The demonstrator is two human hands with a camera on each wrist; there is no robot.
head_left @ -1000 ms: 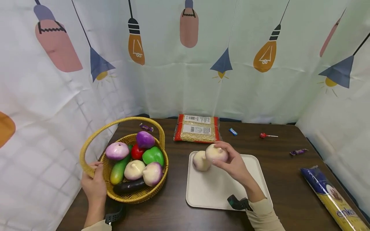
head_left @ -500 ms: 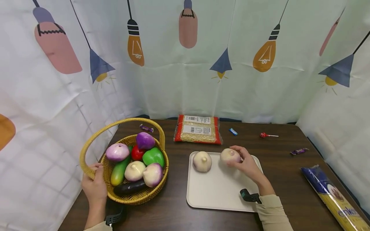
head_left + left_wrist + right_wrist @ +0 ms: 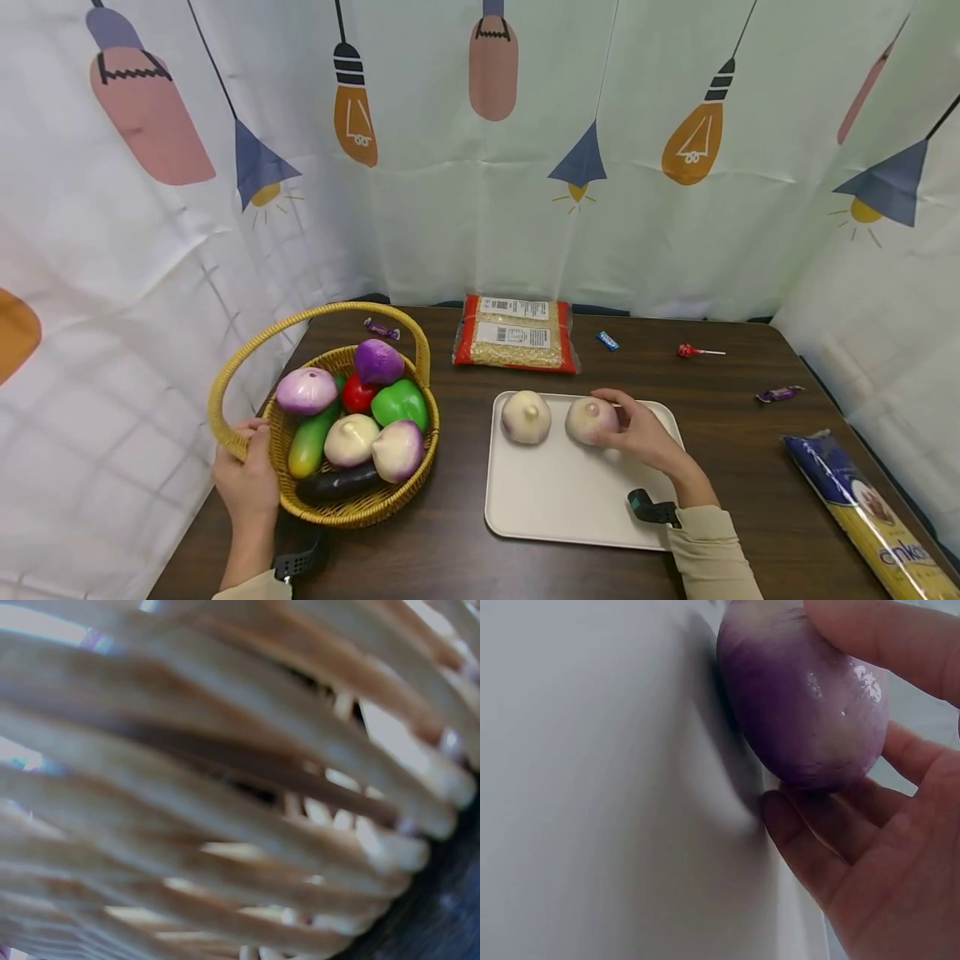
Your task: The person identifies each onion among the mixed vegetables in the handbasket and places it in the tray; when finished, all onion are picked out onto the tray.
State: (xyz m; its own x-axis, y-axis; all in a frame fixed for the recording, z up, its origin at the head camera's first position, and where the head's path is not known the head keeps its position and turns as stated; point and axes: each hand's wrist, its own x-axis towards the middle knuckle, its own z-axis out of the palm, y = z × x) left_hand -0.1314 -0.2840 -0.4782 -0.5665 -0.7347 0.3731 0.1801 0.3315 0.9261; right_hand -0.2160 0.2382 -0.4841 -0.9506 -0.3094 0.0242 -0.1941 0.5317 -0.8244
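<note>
My left hand (image 3: 246,475) grips the lower end of the handle (image 3: 225,392) of a yellow wicker basket (image 3: 360,517). Its weave fills the left wrist view, blurred. My right hand (image 3: 645,433) holds a white-and-purple turnip (image 3: 591,419) at the tray's surface, thumb on one side and fingers on the other. The right wrist view shows this turnip (image 3: 810,705) close up, its purple underside near the tray (image 3: 615,825). A second turnip (image 3: 526,417) sits to its left on the cream tray (image 3: 558,508).
The basket holds turnips (image 3: 397,451), a cucumber (image 3: 311,443), a tomato (image 3: 358,395), a green pepper (image 3: 400,404), an eggplant (image 3: 337,485) and other purple vegetables. Behind the tray lies a grain bag (image 3: 516,333). A lollipop (image 3: 697,351), wrapped candies and a pasta pack (image 3: 862,508) lie rightward.
My right hand has carried its turnip rightward, away from the other turnip, then down to the tray and slightly back left. The left hand and basket have stayed put.
</note>
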